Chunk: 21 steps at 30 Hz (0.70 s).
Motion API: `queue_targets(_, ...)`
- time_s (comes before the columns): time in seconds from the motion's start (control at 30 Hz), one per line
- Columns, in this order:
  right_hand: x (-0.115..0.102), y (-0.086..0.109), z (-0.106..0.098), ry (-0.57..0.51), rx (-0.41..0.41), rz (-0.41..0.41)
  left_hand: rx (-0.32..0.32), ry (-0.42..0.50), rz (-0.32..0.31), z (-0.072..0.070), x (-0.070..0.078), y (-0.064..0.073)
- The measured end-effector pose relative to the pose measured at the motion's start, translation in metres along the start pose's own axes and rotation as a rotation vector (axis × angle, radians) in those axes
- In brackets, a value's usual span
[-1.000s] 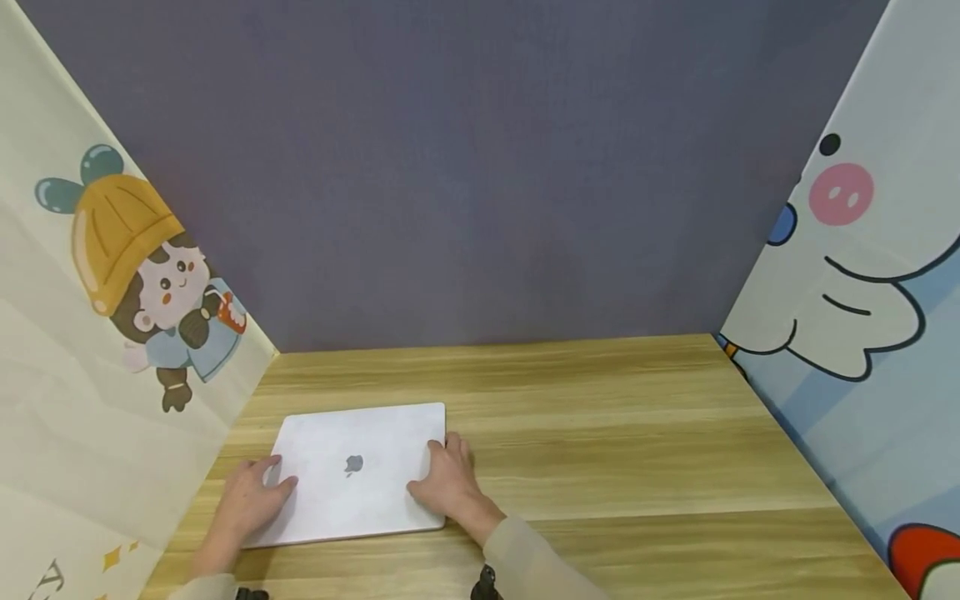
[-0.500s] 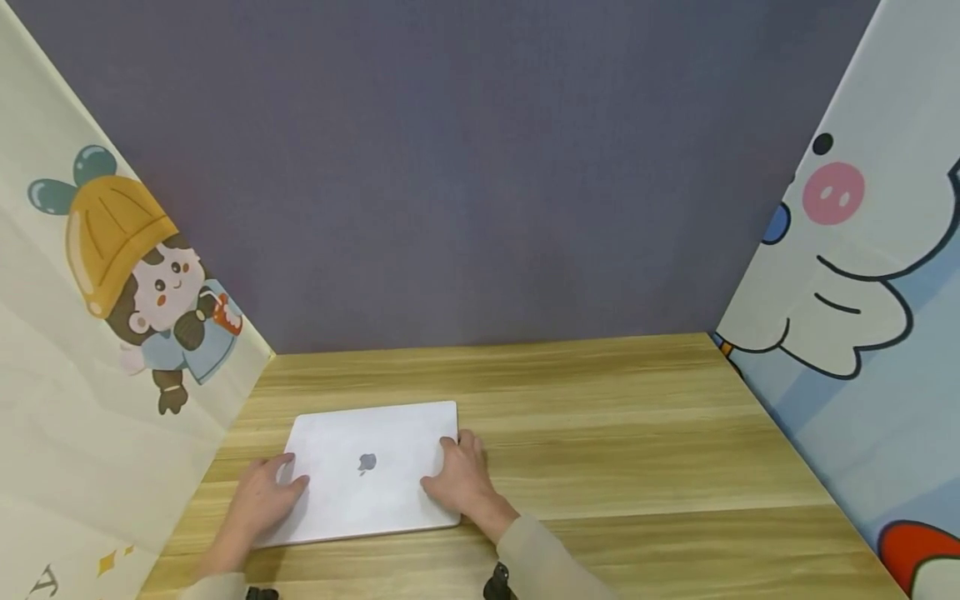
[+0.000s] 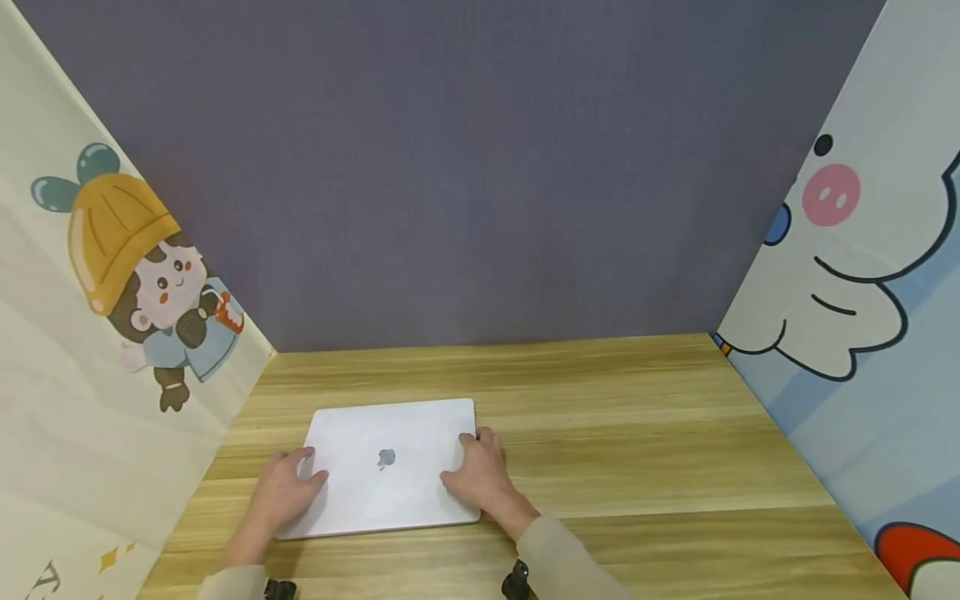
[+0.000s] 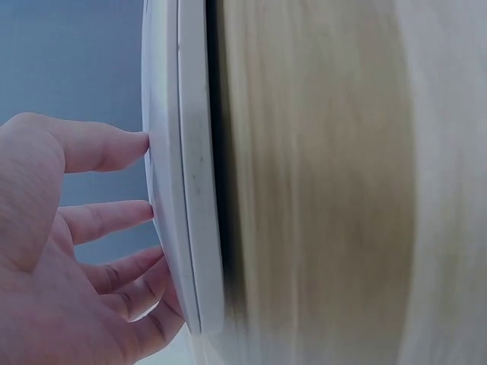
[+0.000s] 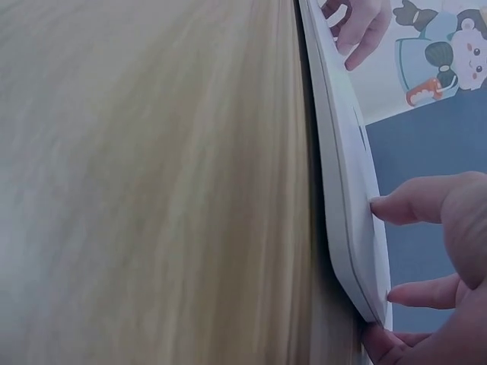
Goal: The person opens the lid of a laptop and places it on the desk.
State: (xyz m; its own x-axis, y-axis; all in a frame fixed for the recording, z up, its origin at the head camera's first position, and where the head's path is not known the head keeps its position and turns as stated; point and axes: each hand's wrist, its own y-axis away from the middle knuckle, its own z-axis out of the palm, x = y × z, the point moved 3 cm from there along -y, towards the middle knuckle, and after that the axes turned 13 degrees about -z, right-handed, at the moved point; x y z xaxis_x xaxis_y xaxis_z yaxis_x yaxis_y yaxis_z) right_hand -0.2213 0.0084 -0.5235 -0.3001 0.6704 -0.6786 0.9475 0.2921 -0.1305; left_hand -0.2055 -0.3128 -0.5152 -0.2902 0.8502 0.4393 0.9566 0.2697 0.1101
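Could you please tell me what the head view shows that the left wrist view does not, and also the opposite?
Only the head view: the right hand at the right side of the laptop, the cartoon child at the left and the cartoon animal at the right.

Only the left wrist view: the palm side of the left hand, and the thin seam along the laptop's edge.

Both: the left hand touching the laptop, the wooden table and the grey wall.

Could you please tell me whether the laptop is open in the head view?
No, the laptop is closed, with its logo facing up.
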Motion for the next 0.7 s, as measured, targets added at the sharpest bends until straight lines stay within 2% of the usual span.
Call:
queue_targets(0.3, 0.012, 0.003, -0.009, -0.002, 0.018, 0.011, 0.008, 0.040, 0.027, 0.006, 0.012, 0.003)
queue_targets(0.7, 0.023, 0.005, -0.019, 0.003, 0.028, 0.014, -0.006, 0.047, 0.027, 0.012, 0.023, 0.006)
